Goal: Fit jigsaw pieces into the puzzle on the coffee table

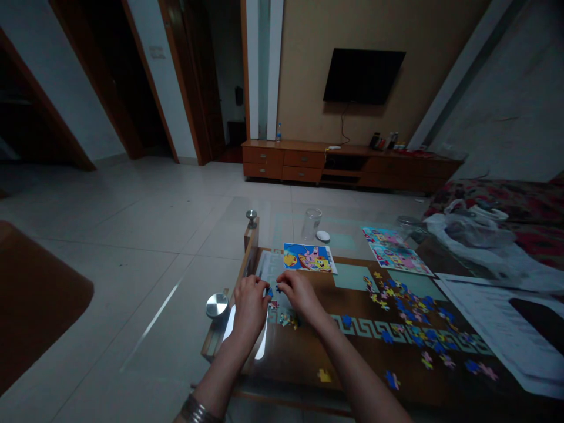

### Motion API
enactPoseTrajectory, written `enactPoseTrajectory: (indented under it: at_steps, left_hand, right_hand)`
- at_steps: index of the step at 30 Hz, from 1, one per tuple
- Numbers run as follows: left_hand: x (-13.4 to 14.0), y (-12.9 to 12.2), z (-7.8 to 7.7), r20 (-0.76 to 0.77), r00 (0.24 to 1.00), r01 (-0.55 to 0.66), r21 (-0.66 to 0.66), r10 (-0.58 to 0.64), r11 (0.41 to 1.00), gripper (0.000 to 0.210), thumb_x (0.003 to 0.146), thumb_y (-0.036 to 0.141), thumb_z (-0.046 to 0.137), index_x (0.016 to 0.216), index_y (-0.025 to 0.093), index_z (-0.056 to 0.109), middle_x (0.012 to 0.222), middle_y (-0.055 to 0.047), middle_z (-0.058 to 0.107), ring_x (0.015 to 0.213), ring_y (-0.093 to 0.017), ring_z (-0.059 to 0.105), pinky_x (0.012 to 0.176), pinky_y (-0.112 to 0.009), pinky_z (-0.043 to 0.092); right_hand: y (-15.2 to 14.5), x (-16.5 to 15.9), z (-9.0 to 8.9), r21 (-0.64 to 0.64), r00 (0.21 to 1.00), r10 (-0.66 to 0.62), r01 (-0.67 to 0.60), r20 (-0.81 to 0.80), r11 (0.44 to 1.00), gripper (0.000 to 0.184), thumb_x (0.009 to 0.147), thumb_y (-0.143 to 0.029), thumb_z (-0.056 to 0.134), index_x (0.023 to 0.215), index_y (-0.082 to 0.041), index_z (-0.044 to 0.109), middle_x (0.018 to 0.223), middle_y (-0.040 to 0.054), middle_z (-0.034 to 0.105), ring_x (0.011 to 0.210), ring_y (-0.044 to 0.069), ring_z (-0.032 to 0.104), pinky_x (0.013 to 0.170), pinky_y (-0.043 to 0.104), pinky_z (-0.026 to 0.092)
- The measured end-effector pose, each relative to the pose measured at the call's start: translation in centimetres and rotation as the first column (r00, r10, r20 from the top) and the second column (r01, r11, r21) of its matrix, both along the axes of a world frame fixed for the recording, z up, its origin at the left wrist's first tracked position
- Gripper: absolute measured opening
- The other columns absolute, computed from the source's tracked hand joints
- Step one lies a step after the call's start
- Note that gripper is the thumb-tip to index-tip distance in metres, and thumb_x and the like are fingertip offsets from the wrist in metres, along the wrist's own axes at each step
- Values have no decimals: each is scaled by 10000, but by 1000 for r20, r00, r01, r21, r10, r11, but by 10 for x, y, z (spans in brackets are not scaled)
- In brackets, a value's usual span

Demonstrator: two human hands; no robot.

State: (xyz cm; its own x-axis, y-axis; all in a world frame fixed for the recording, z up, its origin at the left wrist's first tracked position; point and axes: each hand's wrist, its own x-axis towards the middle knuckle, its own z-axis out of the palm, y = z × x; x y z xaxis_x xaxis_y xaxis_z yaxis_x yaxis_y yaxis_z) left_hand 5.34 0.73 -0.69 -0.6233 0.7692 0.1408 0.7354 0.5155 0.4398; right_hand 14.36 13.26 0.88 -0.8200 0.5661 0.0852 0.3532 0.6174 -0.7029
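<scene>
My left hand (251, 302) is over the left end of the glass table, thumb and fingers closed on a blue jigsaw piece (269, 292). Just beside it, my right hand (300, 295) pinches a small dark blue jigsaw piece (278, 288). The two pieces are close together, with a narrow gap between them. Below my hands lie a pinkish piece (274, 305) and a small cluster of mixed-colour pieces (288, 319). A cartoon picture card (308, 258) lies beyond my right hand. Nearer to me rests a lone yellow piece (324, 375).
Many loose jigsaw pieces (414, 317) are scattered on the right. Behind them are another picture sheet (396, 251), a clear jar (312, 223) and a white lid (323, 236). Papers (489, 329), a dark phone-like object (540, 320) and plastic bags (480, 238) occupy the right side.
</scene>
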Motion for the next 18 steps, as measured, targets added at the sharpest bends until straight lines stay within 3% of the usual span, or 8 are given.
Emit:
enactPoseTrajectory:
  at_steps: [8,13,18]
  left_hand:
    - [0,2,-1,-7,1000,28,28,-28,999,210,793,114,586,934,247,666,1057,-34,580,1059,-239,500,896,-404,413]
    - [1,2,-2,-6,1000,12,32,-11,999,246,795,108,589,999,230,652,1096,-45,570,1089,-246,492,918,-408,403]
    - [2,1,-2,-25,999,20,30,-19,999,171,802,151,610,955,221,641,1090,-48,564,1083,-247,495,913,-411,404]
  right_hand:
    - [-4,-6,-3,-61,1000,-17,17,-1,998,113,801,-102,583,817,-160,679,838,50,696,805,172,617,726,245,423]
    - [-2,-6,-9,-13,1000,-23,24,20,1000,158,828,-100,549,880,-159,686,958,81,694,929,191,607,823,268,416]
    - [-3,-7,-10,53,997,-9,5,78,999,169,848,-120,536,825,-159,699,909,85,697,902,195,596,800,270,400]
